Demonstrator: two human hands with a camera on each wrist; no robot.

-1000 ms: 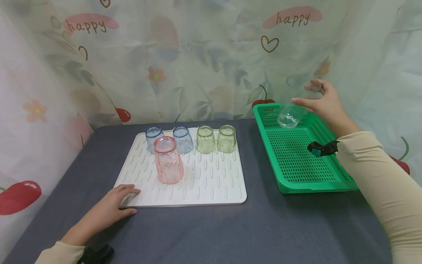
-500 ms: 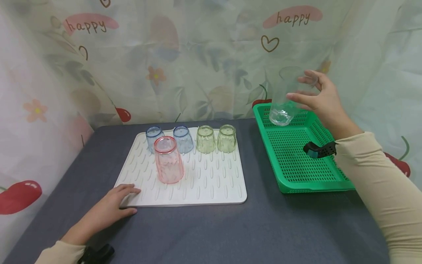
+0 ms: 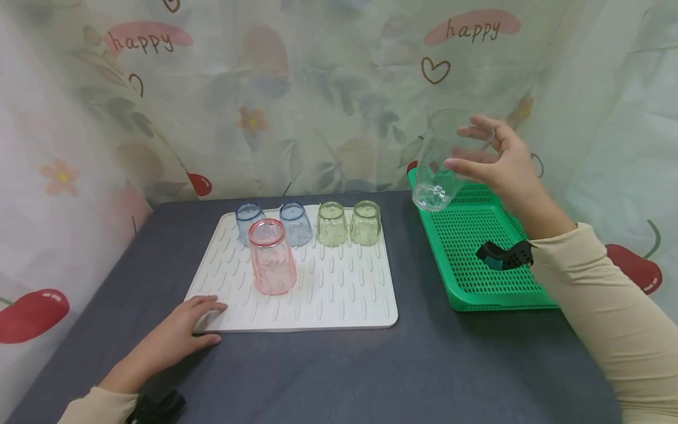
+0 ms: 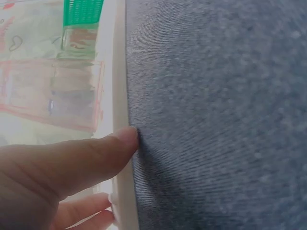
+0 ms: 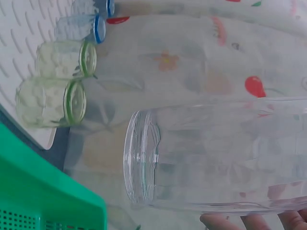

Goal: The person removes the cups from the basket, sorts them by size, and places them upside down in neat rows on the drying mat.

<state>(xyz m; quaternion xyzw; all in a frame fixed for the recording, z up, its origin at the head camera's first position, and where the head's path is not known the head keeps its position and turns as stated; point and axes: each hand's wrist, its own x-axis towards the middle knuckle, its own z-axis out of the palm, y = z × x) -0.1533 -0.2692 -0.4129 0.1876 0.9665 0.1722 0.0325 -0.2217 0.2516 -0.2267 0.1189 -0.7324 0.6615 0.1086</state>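
In the head view my right hand (image 3: 500, 156) grips a tall clear drinking glass (image 3: 436, 171) by its side, tilted with its thick base down. It overlaps the left rear corner of the green basket (image 3: 450, 288). The right wrist view shows the base and clear wall of this glass (image 5: 216, 158), with fingertips (image 5: 254, 223) along its lower side. My left hand (image 3: 172, 341) rests at the front left corner of a white drying mat (image 3: 328, 306), fingers on top and thumb (image 4: 120, 143) against the front edge. An upside-down-looking pink glass (image 3: 272, 265) stands on the mat.
Two blue glasses (image 3: 296, 227) and two green glasses (image 3: 365, 227) stand in a row along the mat's back edge. The perforated basket is right of the mat on a dark grey tablecloth (image 3: 360, 377). A printed curtain (image 3: 328, 106) hangs behind.
My right hand has carried the clear glass leftward, from over the basket's inside to its left rear corner, and tilted it more. The left hand stays at the mat's corner.
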